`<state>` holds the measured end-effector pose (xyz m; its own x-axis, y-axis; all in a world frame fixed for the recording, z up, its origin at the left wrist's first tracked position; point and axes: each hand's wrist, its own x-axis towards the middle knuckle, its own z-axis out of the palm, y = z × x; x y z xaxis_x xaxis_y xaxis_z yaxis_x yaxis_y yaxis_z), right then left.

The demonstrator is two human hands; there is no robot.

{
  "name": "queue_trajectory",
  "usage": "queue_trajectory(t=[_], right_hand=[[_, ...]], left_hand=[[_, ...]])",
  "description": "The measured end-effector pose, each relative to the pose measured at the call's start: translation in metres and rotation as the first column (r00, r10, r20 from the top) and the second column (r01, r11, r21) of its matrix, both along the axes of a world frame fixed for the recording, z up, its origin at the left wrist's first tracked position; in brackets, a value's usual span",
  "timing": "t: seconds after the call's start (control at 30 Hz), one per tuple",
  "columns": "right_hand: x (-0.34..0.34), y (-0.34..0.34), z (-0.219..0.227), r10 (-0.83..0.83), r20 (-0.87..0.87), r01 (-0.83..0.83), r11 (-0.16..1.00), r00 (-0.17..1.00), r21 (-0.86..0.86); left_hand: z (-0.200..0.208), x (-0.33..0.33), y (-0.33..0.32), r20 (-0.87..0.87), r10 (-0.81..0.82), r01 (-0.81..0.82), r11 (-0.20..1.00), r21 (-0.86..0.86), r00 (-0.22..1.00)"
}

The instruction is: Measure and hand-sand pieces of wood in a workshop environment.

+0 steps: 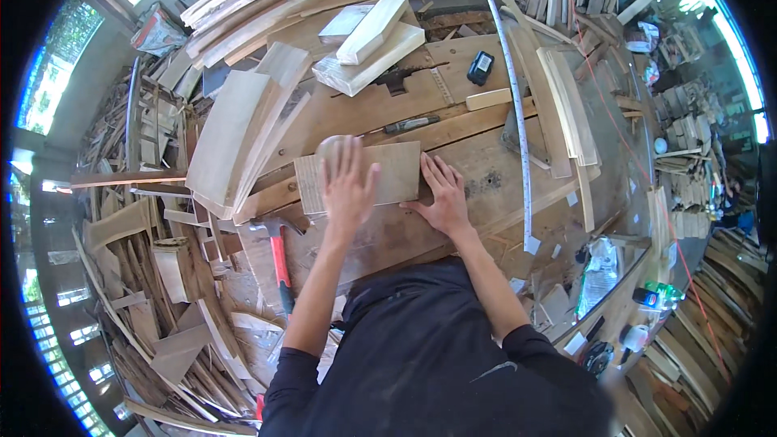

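Note:
A small flat wooden board [396,168] lies on the worn wooden workbench [477,162] in front of me. My left hand [348,188] is spread over the board's left part, fingers apart; whether the palm presses on it I cannot tell. My right hand [441,194] rests flat at the board's right lower edge, fingers pointing up and touching it. Neither hand grips anything.
A red-handled hammer [279,255] lies at the bench's left front. A pen-like tool [410,124], a small black device [480,67], a long pale measuring strip [518,113], stacked wood blocks [368,48] and leaning planks [235,133] crowd the bench. Scrap wood covers the floor at left.

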<state>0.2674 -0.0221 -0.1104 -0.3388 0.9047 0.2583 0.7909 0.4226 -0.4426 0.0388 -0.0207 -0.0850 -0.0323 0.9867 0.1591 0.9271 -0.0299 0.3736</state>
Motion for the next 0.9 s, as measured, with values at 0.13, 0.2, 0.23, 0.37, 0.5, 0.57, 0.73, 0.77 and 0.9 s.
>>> queue_trajectory(t=[0.13, 0.2, 0.23, 0.37, 0.5, 0.57, 0.73, 0.77, 0.9], right_hand=[[0.005, 0.004, -0.014, -0.001, -0.009, 0.001, 0.999, 1.000, 0.036], [0.007, 0.004, -0.029, -0.008, -0.003, 0.008, 0.997, 1.000, 0.072], [0.007, 0.003, -0.028, -0.012, -0.009, 0.012, 0.998, 1.000, 0.064], [-0.001, 0.002, -0.013, -0.016, -0.025, 0.015, 1.000, 1.000, -0.010], [0.009, 0.000, -0.007, -0.041, -0.061, 0.038, 0.998, 0.997, -0.055], [0.006, 0.000, -0.006, -0.016, -0.046, 0.016, 1.000, 0.999, -0.006], [0.008, -0.002, -0.008, -0.022, -0.030, 0.022, 1.000, 0.999, 0.001], [0.011, -0.001, -0.005, -0.014, -0.026, 0.015, 1.000, 1.000, 0.018], [0.001, 0.003, -0.017, -0.008, 0.054, 0.004, 0.997, 0.999, 0.072]], left_hand=[[0.004, 0.067, -0.003, 0.076, -0.236, 0.238, 0.971, -0.013, 0.969], [0.001, 0.086, -0.007, 0.055, -0.329, 0.329, 0.944, 0.011, 0.943], [0.003, 0.088, -0.010, 0.074, -0.325, 0.322, 0.945, 0.048, 0.943], [0.007, 0.055, -0.024, 0.107, -0.364, 0.361, 0.932, 0.046, 0.925], [0.015, 0.019, -0.046, 0.027, -0.304, 0.304, 0.952, -0.030, 0.952], [0.014, -0.010, -0.057, 0.030, -0.232, 0.234, 0.970, -0.071, 0.972], [0.009, 0.001, -0.045, 0.038, -0.146, 0.150, 0.976, -0.157, 0.989], [0.015, 0.026, -0.036, 0.106, -0.192, 0.206, 0.968, -0.142, 0.976], [0.007, 0.077, 0.010, 0.126, -0.284, 0.286, 0.958, 0.000, 0.950]])
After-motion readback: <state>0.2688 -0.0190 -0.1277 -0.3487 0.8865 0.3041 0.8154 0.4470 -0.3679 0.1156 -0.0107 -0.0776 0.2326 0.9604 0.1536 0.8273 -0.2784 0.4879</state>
